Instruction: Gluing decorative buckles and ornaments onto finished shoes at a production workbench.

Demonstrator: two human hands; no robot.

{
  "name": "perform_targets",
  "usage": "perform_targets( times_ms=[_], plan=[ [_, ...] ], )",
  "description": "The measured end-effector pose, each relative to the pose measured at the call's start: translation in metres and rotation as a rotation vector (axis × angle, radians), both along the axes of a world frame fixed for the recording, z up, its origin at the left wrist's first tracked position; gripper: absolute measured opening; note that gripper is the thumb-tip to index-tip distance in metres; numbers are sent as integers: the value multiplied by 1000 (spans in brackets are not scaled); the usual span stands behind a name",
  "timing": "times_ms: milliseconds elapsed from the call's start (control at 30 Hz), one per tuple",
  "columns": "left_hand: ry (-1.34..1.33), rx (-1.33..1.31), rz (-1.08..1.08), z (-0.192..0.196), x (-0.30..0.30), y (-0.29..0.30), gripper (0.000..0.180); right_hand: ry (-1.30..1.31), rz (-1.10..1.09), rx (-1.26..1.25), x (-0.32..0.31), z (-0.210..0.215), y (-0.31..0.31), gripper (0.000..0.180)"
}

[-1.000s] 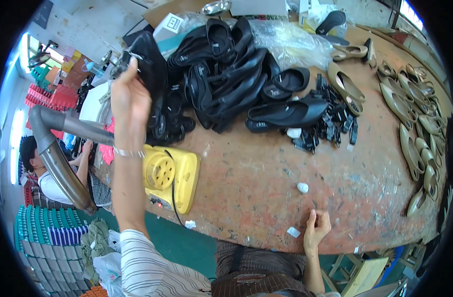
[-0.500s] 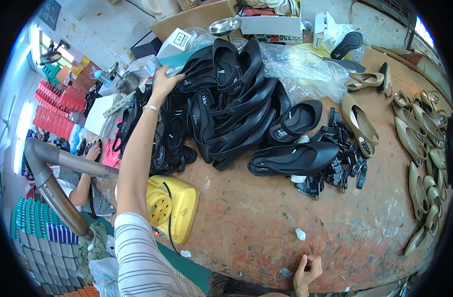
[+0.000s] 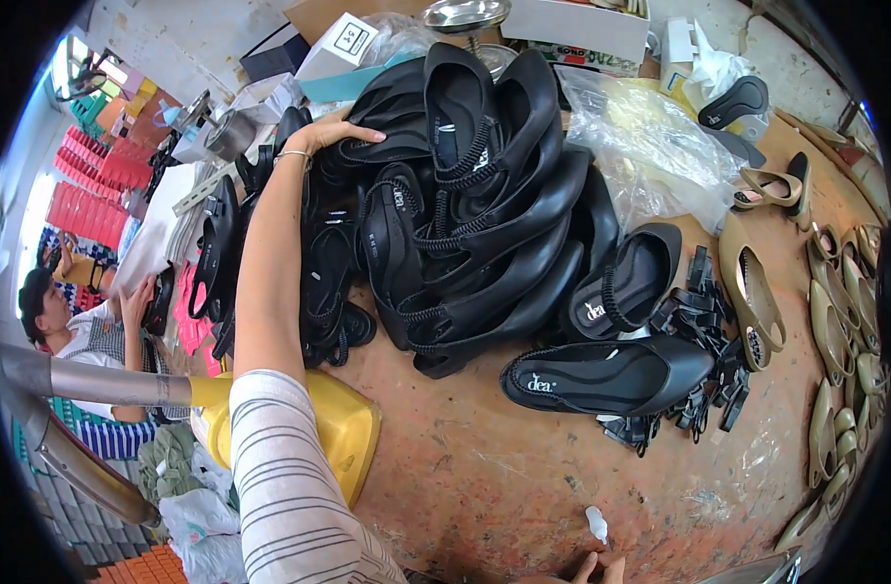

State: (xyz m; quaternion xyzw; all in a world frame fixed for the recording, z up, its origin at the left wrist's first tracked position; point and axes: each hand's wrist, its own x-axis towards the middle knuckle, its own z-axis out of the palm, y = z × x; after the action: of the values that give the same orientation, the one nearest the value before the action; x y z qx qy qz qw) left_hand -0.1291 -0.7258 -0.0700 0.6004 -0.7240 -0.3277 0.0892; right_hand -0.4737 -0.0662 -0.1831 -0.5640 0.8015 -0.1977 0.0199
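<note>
1. Nearest, 5 o'clock: we had the right hand (image 3: 609,572) at the lower edge, mostly cut off. A couple of fingers showed, close to each other; we couldn't tell whether they held anything.
2. Just above it we marked a small white bottle (image 3: 598,527) on the worn brown table (image 3: 484,467).
3. At 7 o'clock we had a yellow machine (image 3: 353,438), partly behind our striped sleeve (image 3: 280,467); a metal pipe (image 3: 114,378) ran at 8.
4. At 4 o'clock we logged a single black shoe (image 3: 601,380) on its side, beside a heap of black straps (image 3: 693,321).
5. At 3 to 4 o'clock, tan shoes (image 3: 823,438) lined the table's right side.
6. Centre to 12 o'clock: black shoes (image 3: 523,234), stacked and overlapping.
7. At 11 o'clock our left hand (image 3: 330,134) was over that stack's left end, one digit stretched toward 3 o'clock. The other fingers were hidden, so we couldn't tell their spread or grip.
8. Farther, 1 to 2 o'clock: clear plastic sheeting (image 3: 640,127); at 12, a metal dish (image 3: 465,14).
9. At 9 o'clock we noted a co-worker (image 3: 80,341), hands on a dark shoe.
</note>
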Motion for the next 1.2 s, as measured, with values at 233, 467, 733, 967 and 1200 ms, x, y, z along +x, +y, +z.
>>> perform_targets(
  times_ms=[233, 467, 733, 967, 1200],
  plan=[
    [274, 335, 204, -4, 11, 8, 97, 74, 91, 124, -4, -31, 24, 23],
    [74, 268, 262, 4, 17, 0, 117, 390, 232, -271, -4, -25, 11, 25],
    [73, 176, 196, -10, 19, -8, 113, 21, -218, -185, 24, 0, -25, 14],
    [229, 168, 211, -32, 35, -20, 125, -209, -55, -236, 9, -2, -25, 8],
    [213, -214, 319, -41, 23, 6, 100, -302, -93, -118, 16, 29, -33, 6]
  ],
)
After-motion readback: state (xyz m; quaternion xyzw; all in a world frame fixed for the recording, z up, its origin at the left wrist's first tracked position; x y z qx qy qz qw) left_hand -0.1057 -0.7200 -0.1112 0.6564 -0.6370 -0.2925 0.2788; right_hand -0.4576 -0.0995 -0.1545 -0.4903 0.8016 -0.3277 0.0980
